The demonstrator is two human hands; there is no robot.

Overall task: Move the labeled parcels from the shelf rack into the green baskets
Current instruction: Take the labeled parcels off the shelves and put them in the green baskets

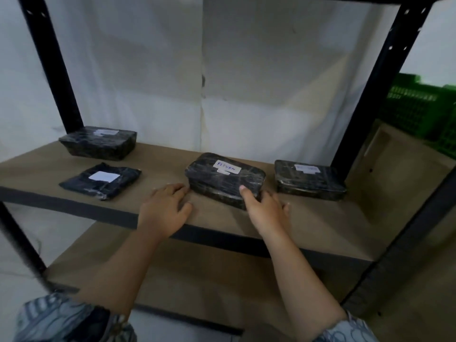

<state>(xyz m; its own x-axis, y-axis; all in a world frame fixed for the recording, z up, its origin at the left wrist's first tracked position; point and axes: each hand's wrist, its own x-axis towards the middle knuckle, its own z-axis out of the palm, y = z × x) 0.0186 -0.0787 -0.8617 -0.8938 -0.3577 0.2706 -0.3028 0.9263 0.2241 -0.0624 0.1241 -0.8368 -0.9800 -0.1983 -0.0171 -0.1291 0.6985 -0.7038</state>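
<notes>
- Patterned sleeves (pixel 61 319) lie at the bottom edge, one on each forearm; both arms reach up to the middle shelf.
- The right hand (pixel 267 211) grips the near right corner of the RETURN parcel (pixel 222 182). Its thumb is laid on the near face and its fingers (pixel 274 197) are curled round the right end.
- The left hand (pixel 164 208) rests flat on the shelf board (pixel 160 164), fingers straight and holding nothing. The tips sit at the parcel's left end; I cannot tell whether they touch it.
- The RETURN parcel is a black-wrapped block lying flat mid-shelf. Its long axis runs left to right, with the right end turned slightly nearer. Its white label (pixel 228 167) faces up by the far edge.
- The right parcel (pixel 309 181) lies just beside it, also lengthwise left to right, near the black post (pixel 370 95). Its label is blurred.
- The flat parcel (pixel 101 181) lies well to the left, turned on a diagonal.
- The back parcel (pixel 98 144) sits behind the flat parcel, at the rear left corner.
- The green baskets (pixel 424 112) stand beyond the rack's right side.
</notes>
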